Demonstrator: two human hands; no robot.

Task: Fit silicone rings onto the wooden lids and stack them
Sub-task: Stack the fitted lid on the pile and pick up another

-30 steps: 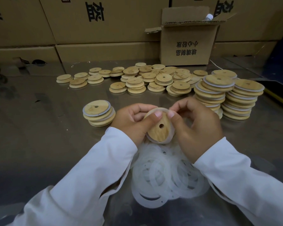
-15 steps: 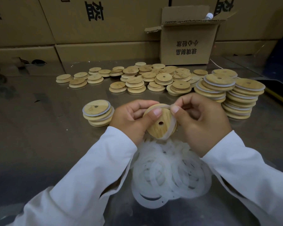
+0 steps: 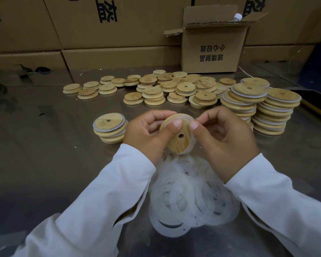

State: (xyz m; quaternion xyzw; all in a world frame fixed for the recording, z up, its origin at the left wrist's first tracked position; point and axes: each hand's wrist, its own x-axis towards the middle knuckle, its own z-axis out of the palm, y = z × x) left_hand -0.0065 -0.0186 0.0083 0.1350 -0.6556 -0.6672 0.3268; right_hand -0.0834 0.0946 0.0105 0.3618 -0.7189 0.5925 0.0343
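Observation:
My left hand (image 3: 146, 134) grips a round wooden lid (image 3: 178, 143) with a centre hole, held tilted above the table. A translucent silicone ring (image 3: 190, 120) runs around the lid's upper and right edge. My right hand (image 3: 224, 140) pinches that ring at the lid's top right, thumb pressed on the lid face. Below my hands lies a heap of loose silicone rings (image 3: 189, 197). A short stack of ringed lids (image 3: 109, 127) stands to the left. Tall stacks of ringed lids (image 3: 259, 108) stand to the right.
Several bare wooden lids (image 3: 165, 89) lie spread and loosely piled across the far side of the shiny metal table (image 3: 44, 164). An open cardboard box (image 3: 213, 43) stands behind them, and a wall of large cartons (image 3: 119, 25) closes off the back.
The lid has turned a little in my hands. The ring has been worked further over its top edge, and my right hand has shifted along the rim.

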